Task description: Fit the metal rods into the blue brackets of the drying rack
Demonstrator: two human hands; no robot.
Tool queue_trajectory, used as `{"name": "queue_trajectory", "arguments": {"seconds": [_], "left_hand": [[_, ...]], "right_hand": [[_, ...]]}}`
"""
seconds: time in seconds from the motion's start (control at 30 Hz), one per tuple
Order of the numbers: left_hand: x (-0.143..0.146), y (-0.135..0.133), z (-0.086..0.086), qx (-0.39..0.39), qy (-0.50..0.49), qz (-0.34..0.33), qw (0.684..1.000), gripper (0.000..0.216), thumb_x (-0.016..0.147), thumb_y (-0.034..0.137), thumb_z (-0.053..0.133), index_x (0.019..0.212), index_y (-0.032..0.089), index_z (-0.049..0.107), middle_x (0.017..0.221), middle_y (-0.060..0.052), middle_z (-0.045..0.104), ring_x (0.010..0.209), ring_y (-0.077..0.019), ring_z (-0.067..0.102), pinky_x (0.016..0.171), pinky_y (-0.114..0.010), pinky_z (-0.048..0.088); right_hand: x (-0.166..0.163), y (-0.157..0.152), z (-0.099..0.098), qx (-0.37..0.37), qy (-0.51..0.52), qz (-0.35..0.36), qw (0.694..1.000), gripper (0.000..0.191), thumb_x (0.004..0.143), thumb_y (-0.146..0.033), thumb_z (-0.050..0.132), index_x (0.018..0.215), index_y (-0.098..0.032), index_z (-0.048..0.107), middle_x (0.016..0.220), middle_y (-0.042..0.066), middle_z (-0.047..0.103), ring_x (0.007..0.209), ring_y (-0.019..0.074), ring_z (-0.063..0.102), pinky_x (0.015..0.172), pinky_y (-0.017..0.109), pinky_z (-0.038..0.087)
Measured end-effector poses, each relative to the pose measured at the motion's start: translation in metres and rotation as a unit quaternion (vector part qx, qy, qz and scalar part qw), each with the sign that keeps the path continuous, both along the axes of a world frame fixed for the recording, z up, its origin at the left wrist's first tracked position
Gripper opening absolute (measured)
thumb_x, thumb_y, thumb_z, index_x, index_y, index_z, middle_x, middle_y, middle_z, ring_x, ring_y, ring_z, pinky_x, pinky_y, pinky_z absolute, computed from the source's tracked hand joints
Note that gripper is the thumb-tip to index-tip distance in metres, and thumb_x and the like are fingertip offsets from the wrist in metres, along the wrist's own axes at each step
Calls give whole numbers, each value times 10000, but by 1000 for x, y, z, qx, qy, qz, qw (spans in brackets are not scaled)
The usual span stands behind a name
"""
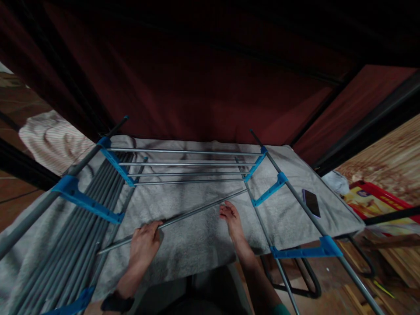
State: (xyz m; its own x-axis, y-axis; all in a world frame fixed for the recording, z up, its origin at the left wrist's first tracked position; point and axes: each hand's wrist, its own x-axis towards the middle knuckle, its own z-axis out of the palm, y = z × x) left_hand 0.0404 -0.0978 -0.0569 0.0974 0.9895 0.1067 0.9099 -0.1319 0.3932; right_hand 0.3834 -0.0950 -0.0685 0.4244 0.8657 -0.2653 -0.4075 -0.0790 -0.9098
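My left hand (144, 245) is closed around a thin grey metal rod (193, 212), which slants up to the right above the cloth. Just under the rod's far end is my right hand (232, 218), fingers loosely bent and apart, with nothing visible in it. Around both hands stands a partly built rack of grey tubes and blue plastic brackets. Several crossbars (190, 164) join its left bracket (116, 162) and right bracket (256, 166) at the back. Nearer brackets, one on the left (87, 202) and one on the right (271, 190), have no bar between them.
A bundle of grey rods (83, 223) lies at the left on the grey cloth (197, 258) covering the table. At the right rests a phone (311, 203). Beyond the table are a dark red curtain (210, 96), a striped cloth (55, 140) and a red-yellow package (377, 201).
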Motion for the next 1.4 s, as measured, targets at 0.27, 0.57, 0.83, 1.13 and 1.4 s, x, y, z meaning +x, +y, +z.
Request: {"name": "queue_trajectory", "arguments": {"seconds": [0.27, 0.57, 0.83, 1.13, 1.4], "left_hand": [[3, -3, 1, -1, 57, -11, 998, 472, 947, 131, 390, 1232, 171, 764, 1133, -128, 821, 1105, -323, 735, 991, -466, 503], [5, -7, 15, -11, 69, -46, 997, 543, 859, 33, 431, 1275, 155, 759, 1156, -150, 805, 1143, -330, 719, 1036, -466, 486], [8, -8, 23, -12, 96, -22, 995, 522, 916, 69, 409, 1296, 163, 755, 1200, -163, 801, 1176, -342, 706, 1043, -491, 482], [5, -9, 27, 8, 110, 20, 994, 454, 1009, 169, 374, 1225, 198, 772, 1160, -163, 791, 1101, -335, 709, 1025, -503, 463], [6, -13, 31, 0, 152, 41, 987, 463, 1008, 149, 363, 1265, 136, 747, 1172, -191, 772, 1121, -364, 693, 1023, -521, 459]], "right_hand": [[10, 7, 7, -1, 105, 12, 994, 320, 719, -336, 831, 992, -256, 686, 953, 39, 804, 877, 229, 755, 858, 398, 633], [19, 30, 4, -34, 110, -11, 993, 169, 794, -352, 769, 825, -303, 610, 825, 4, 754, 840, 222, 747, 834, 391, 637], [28, 43, 13, -44, 102, 7, 994, 255, 793, -287, 832, 787, -300, 577, 747, 7, 743, 832, 226, 756, 805, 342, 641], [45, 60, 16, -53, 105, 0, 993, 143, 773, -250, 768, 753, -276, 629, 741, 8, 766, 780, 232, 764, 787, 396, 665], [55, 67, 10, -41, 109, -20, 993, 177, 747, -274, 804, 746, -274, 627, 752, 16, 776, 759, 228, 770, 824, 416, 671]]}}
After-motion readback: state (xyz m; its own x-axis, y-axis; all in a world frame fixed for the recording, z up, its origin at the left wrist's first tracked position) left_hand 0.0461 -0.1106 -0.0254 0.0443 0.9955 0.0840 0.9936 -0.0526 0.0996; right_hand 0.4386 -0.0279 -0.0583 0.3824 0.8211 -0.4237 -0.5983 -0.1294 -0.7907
